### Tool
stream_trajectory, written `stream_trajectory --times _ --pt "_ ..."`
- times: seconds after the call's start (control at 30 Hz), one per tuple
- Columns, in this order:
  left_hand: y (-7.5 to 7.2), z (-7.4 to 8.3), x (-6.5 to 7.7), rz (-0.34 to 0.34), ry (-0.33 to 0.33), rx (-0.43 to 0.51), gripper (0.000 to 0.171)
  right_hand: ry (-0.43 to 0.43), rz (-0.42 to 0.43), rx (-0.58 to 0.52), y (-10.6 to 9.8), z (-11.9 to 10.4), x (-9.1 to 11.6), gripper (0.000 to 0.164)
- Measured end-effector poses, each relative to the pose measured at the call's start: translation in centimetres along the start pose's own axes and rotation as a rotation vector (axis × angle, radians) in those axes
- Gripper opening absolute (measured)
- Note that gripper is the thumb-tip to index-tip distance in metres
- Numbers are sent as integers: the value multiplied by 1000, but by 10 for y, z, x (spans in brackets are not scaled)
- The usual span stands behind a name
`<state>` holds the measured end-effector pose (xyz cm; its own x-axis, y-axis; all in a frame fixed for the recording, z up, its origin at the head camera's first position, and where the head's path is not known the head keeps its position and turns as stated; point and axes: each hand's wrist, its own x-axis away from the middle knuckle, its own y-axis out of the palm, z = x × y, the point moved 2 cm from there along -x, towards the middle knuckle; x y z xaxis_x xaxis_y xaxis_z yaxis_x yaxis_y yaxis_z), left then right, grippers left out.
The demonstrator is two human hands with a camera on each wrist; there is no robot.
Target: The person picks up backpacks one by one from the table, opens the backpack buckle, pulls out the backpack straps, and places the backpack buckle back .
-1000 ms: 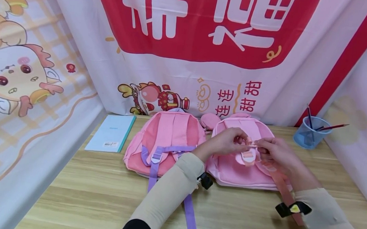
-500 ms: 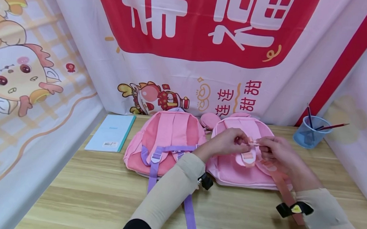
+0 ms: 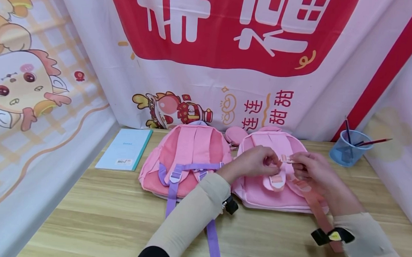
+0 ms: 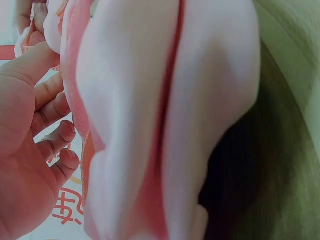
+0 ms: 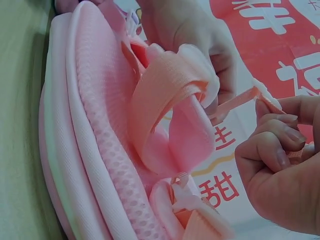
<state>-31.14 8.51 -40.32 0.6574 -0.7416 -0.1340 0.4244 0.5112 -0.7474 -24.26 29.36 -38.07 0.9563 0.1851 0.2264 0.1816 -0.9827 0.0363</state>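
A pink backpack (image 3: 269, 196) lies back-panel up on the table, with orange webbing straps (image 3: 316, 212). Over it my right hand (image 3: 312, 169) pinches a small white buckle (image 3: 288, 160) threaded with orange webbing. In the right wrist view the right hand (image 5: 285, 160) has its fingers curled around that buckle. My left hand (image 3: 258, 161) pinches the orange webbing beside it; in the right wrist view a short stretch of webbing (image 5: 237, 104) spans both hands. The left wrist view shows the left hand (image 4: 30, 135), lower fingers loosely bent. Another white strap adjuster (image 3: 277, 181) rests below the hands.
Left of it lies a second pink backpack (image 3: 155, 160) with purple straps (image 3: 214, 245). A round pink pouch (image 3: 236, 136) sits between the bags. A light-blue notebook (image 3: 123, 149) lies far left; a blue pen cup (image 3: 346, 151) stands at right near the cloth backdrop.
The right hand has shifted slightly right with the buckle. More of the buckle and webbing now shows between the hands. The left fingers have curled in a little; the backpacks stay in place.
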Motion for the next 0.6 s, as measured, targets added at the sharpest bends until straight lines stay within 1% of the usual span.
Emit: stream_trajectory --times 0.13,0.23,0.33,0.43,0.5,0.6 --pt "2 -1 0 -24 7 -17 12 38 3 -10 0 1 1 29" --pt "2 0 1 -41 7 -32 13 77 -6 -47 0 3 2 27" --pt "2 1 1 -46 5 -47 13 96 -28 -98 1 5 2 26" --pt "1 2 2 -53 2 -59 13 92 -51 -150 3 7 2 27" --pt "0 2 2 -52 -5 -66 13 77 -58 -155 4 7 1 28" --pt "-2 3 3 -40 -7 -58 14 59 -45 -138 5 7 0 29"
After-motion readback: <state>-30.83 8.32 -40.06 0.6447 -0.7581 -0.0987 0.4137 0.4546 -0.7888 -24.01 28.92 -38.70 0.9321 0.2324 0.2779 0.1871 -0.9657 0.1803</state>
